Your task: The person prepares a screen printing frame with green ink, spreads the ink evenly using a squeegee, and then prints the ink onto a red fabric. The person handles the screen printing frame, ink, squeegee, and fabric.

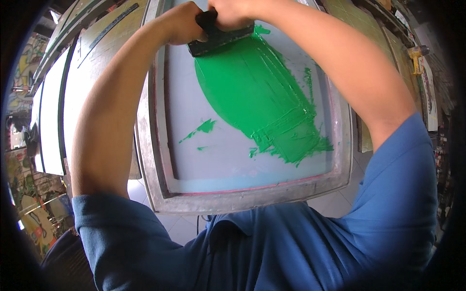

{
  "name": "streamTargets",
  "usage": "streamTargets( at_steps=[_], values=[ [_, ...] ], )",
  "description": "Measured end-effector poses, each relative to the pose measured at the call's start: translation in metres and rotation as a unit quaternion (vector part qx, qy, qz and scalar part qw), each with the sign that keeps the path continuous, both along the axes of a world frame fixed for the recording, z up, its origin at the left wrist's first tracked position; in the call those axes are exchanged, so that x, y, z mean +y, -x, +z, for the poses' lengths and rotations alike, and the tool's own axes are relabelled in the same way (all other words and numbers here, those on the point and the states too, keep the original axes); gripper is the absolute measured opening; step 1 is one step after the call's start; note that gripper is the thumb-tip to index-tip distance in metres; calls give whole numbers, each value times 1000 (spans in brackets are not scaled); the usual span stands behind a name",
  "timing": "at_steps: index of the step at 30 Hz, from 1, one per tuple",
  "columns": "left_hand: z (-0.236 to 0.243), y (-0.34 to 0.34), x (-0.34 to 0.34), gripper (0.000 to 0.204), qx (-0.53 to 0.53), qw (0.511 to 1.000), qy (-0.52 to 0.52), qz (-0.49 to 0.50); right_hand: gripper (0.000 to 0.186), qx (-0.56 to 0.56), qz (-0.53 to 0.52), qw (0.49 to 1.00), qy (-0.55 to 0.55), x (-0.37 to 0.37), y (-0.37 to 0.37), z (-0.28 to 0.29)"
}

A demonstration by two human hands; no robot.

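Observation:
A squeegee with a dark, ink-stained handle stands at the far end of a printing screen, slightly tilted sideways. My left hand is closed on its left part, and my right hand grips it farther right, partly cut off by the upper edge. Thick green ink spreads from the blade toward me in a broad, ridged band with ragged near edges. Small green smears lie left of it on the pale mesh. A worn metal frame surrounds the mesh.
White panels and pale boards stand along the left, one with a dark strip on it. At the right, a yellow tool rests near more boards. Floor tiles show below the frame, close to my body.

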State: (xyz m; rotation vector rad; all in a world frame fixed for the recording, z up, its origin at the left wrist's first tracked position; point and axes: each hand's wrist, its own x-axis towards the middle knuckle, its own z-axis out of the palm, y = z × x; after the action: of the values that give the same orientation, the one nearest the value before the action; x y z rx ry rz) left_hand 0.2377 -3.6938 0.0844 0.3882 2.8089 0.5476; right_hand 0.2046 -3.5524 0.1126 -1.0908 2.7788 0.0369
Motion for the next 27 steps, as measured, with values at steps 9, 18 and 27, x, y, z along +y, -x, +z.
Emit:
streamTargets(
  at_steps=[9,18,27],
  values=[
    [3,-83,57,24,-42,999,28,-8,16,-4,43,998,54,62,-77,-14],
    [11,-152,107,15,-149,982,-114,-3,10,-68,40,997,-7,113,-143,-3],
    [24,-116,81,22,8,999,-34,21,15,-9,57,997,51,89,-98,11]
  ],
)
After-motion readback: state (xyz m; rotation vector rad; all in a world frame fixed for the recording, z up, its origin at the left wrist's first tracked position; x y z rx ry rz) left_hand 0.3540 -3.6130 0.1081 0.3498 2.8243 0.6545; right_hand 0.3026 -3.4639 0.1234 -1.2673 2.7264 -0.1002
